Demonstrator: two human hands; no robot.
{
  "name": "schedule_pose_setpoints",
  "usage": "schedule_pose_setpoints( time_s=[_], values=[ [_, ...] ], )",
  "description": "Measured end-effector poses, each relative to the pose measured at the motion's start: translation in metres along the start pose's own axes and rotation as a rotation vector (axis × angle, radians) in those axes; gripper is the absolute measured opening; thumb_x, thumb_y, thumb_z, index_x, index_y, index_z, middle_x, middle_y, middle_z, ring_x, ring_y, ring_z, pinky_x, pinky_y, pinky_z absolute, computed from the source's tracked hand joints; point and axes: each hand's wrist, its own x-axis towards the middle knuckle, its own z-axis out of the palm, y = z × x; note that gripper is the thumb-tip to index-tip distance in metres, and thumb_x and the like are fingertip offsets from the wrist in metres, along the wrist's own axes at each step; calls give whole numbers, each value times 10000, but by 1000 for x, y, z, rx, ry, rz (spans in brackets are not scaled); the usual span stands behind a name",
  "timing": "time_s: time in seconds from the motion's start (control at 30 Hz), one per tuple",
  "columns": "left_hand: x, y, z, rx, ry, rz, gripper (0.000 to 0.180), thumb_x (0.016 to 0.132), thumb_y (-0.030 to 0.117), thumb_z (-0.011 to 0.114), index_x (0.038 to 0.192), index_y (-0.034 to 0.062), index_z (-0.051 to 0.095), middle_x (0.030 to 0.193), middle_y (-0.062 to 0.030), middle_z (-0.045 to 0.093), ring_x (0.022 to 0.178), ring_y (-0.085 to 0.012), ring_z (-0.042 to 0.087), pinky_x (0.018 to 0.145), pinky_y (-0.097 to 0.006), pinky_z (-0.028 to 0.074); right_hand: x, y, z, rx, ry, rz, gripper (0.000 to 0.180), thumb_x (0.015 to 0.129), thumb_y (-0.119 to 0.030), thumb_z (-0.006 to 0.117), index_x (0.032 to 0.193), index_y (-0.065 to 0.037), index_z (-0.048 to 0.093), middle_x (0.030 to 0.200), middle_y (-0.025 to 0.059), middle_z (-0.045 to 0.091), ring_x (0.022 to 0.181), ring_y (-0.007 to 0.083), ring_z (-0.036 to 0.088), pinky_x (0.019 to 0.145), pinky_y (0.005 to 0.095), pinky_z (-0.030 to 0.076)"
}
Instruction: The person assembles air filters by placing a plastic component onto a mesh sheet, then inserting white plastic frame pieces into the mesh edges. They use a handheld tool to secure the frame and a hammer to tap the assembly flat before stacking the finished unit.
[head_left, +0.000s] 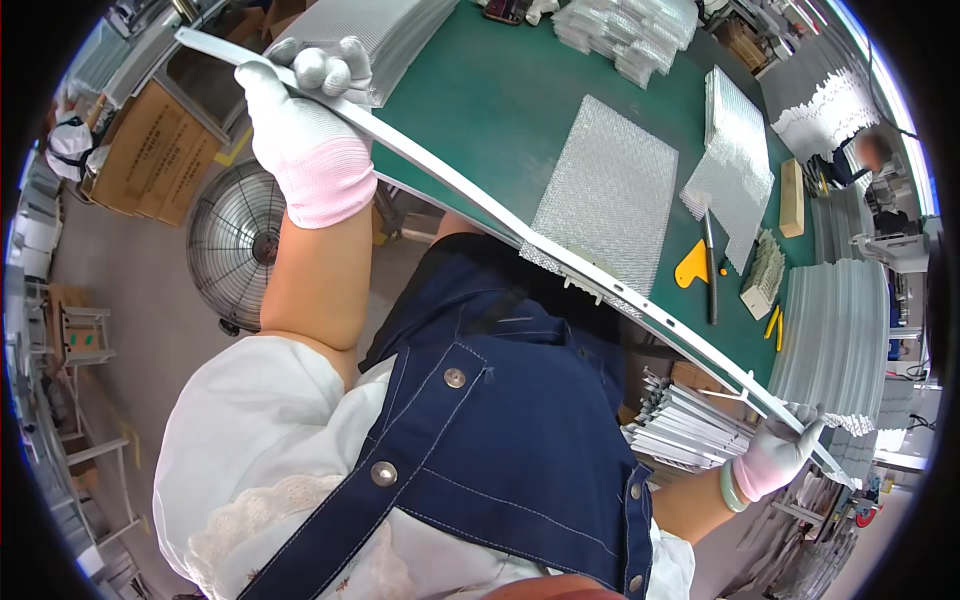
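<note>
The left hand (308,130), in a white glove with a pink cuff, is raised at the upper left of the frame. Its forearm rises almost straight from a white sleeve, and its grey-tipped fingers curl over a long pale bar (450,180), grasping it near one end. The right hand (778,458), gloved alike, reaches out to the lower right and grips the bar near its other end.

The left palm is hidden behind the glove's back; the right hand's exact finger placing is hard to make out, being small and near the fisheye rim.

The bar slants from upper left to lower right, in front of the person and across the near edge of the green tabletop (460,95). It is narrow and whitish, its midsection overlapping a silver mesh sheet (612,190), with small holes right of centre and a thin white piece jutting below farther right.
</note>
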Motion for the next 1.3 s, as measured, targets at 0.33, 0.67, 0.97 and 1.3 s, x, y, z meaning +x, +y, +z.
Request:
schedule_pose_setpoints(
  time_s=[0.33,0.67,0.97,1.3],
  values=[
    [9,5,-9,-73,172,-13,426,1033,408,405,975,-1,505,762,-72,493,676,-217,500,897,-478,517,14,9,-34,363,-82,234,435,1017,-188,515,1387,18,417,1121,127,637,986,222,627,941,374,540],
    [13,-5,-22,-152,159,-228,357,1024,357,452,1041,8,528,909,-72,547,707,-184,534,981,-453,488,26,12,-54,460,-44,179,425,990,-170,571,1348,31,465,1199,159,618,1010,235,621,942,375,544],
    [19,-22,-26,-63,-238,-592,200,975,178,456,922,-3,521,703,-45,514,622,-143,500,669,-258,440,29,22,-41,749,-102,382,364,986,-83,543,1337,-5,489,1048,97,631,938,213,600,881,375,510],
    [-9,-58,8,-29,-39,-746,325,1027,332,473,1117,28,544,710,-32,539,569,-164,555,691,-308,565,28,29,-19,754,-285,375,370,978,-33,513,1342,-6,455,1040,73,568,893,204,528,863,373,450]
  ],
)
